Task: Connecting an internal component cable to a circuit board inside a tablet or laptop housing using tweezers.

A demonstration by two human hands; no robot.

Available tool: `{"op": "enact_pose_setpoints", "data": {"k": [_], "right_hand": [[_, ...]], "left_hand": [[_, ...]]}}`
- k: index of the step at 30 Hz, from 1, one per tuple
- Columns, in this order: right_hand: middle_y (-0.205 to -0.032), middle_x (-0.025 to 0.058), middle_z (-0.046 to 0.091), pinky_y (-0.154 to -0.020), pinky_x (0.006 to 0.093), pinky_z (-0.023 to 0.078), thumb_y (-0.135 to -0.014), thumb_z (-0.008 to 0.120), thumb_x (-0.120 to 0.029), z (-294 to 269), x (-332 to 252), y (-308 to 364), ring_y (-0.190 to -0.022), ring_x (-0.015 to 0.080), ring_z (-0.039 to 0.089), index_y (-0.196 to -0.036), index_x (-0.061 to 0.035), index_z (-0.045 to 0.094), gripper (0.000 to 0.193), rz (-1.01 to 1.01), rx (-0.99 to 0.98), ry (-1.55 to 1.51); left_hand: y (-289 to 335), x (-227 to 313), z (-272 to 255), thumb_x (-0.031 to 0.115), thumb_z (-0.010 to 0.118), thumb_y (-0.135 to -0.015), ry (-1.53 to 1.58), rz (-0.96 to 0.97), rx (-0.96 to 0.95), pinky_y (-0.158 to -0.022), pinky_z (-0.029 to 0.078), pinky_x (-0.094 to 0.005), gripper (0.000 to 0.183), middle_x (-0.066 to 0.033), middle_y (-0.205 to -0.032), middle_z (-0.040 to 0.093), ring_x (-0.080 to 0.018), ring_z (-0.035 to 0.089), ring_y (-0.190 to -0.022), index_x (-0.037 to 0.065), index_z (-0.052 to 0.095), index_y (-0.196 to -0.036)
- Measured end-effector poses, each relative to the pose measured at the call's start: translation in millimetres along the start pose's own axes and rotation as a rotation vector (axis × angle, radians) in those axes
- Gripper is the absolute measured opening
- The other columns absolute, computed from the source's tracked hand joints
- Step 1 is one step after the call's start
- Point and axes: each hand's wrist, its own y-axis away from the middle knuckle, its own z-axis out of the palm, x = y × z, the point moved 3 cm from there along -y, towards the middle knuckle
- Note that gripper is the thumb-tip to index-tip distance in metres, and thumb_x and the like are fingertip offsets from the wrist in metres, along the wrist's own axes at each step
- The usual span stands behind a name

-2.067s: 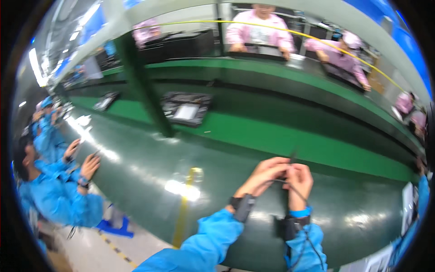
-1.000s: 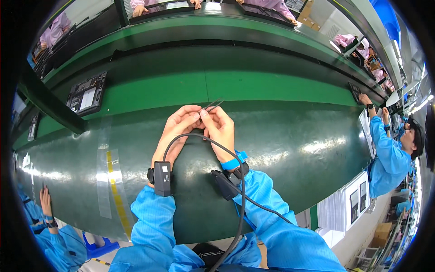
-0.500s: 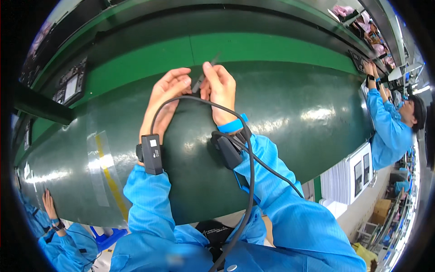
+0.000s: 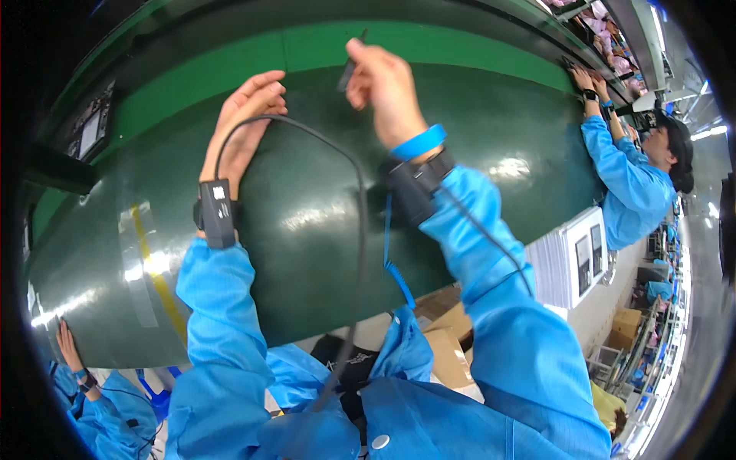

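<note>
My right hand is raised over the far part of the green table mat, its thumb and fingers closed on a slim dark pointed tool. The tool stands tilted, and its exact kind is hard to make out. To the left, my left hand hovers with fingers extended and nothing in it. A black box is strapped to my left wrist, and a black cable loops from there toward my body. Another black device and a blue band sit on my right wrist.
A dark framed device lies at the far left beside a dark post. Yellow tape crosses the mat. At right is a stack of white trays, near a co-worker in blue. Another person's hand rests lower left.
My hands have moved apart, the right one going up and right with the tool, the left one leftward. The whole view has also shifted.
</note>
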Motion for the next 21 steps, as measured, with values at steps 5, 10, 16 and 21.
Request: {"op": "enact_pose_setpoints", "data": {"k": [5, 10, 16, 21], "right_hand": [[-0.059, 0.0008, 0.053, -0.044, 0.0240, 0.034, -0.090, 0.071, -0.036, -108.2, -89.8, 17.0, -0.047, 0.0096, 0.049, -0.071, -0.0096, 0.054, 0.037, -0.122, 0.179, 0.209], [-0.066, 0.0003, 0.053, -0.048, 0.0244, 0.034, -0.095, 0.064, -0.034, -191.4, -173.3, 120.7, -0.053, 0.0096, 0.049, -0.078, -0.0087, 0.058, 0.031, -0.320, 0.366, 0.216], [-0.073, 0.0007, 0.055, -0.048, 0.0221, 0.038, -0.100, 0.056, -0.028, -217.3, -187.0, 305.7, -0.055, 0.0083, 0.049, -0.086, -0.0071, 0.056, 0.025, -0.417, 0.694, 0.344], [-0.068, -0.0002, 0.055, -0.046, 0.0217, 0.036, -0.099, 0.058, -0.026, -248.6, -158.9, 443.2, -0.054, 0.0072, 0.050, -0.082, -0.0089, 0.057, 0.024, -0.407, 1.028, 0.343]], "left_hand": [[0.8, 3.3, 6.6, 0.017, 0.069, -0.092, 0.035, 0.009, -0.013, -0.081, 0.049, -0.0255, 0.037, -0.0024, -0.099, 0.063, -0.0097, 0.060, -0.085, -0.001, 0.060, -0.124], [-1.5, -10.4, -1.4, 0.014, 0.060, -0.098, 0.086, 0.011, -0.053, -0.084, 0.051, -0.0282, 0.035, -0.0026, -0.101, 0.064, -0.0125, 0.061, -0.089, -0.001, 0.057, -0.129], [-10.4, -13.5, -25.7, 0.014, 0.058, -0.098, 0.128, 0.023, -0.036, -0.087, 0.050, -0.0280, 0.036, -0.0046, -0.109, 0.061, -0.0134, 0.059, -0.094, 0.001, 0.056, -0.132], [-22.4, -24.5, -14.5, 0.018, 0.046, -0.102, 0.162, 0.044, -0.050, -0.107, 0.040, -0.0352, 0.042, -0.0108, -0.126, 0.052, -0.0204, 0.051, -0.114, 0.002, 0.049, -0.141]]}}
